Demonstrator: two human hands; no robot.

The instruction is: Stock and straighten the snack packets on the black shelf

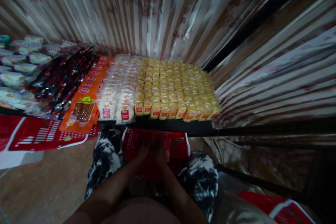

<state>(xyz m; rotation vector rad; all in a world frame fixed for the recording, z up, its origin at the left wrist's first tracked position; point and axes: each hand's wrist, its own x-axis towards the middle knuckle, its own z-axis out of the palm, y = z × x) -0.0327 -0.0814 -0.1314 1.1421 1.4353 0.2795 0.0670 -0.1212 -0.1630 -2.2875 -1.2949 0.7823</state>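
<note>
Between my knees stands a red plastic basket [181, 143] with white handles at its sides. Both of my forearms reach down into it. My left hand [143, 149] and my right hand [159, 151] are close together inside, deep in shadow. Their fingers are too dark to make out, so I cannot see whether they hold anything. A small pale packet [167, 155] shows beside my right hand. Just above the basket, at the shelf's front, are rows of yellow wrapped cakes [170, 87] and white wrapped pastries [117, 91].
Left along the dark shelf [170, 125] lie an orange snack packet [84, 106], dark shiny packets [63, 80] and pale wrapped items [15, 66]. Another red basket [44, 134] is at lower left; a red item [278, 208] at lower right. A striped curtain [147, 14] hangs behind.
</note>
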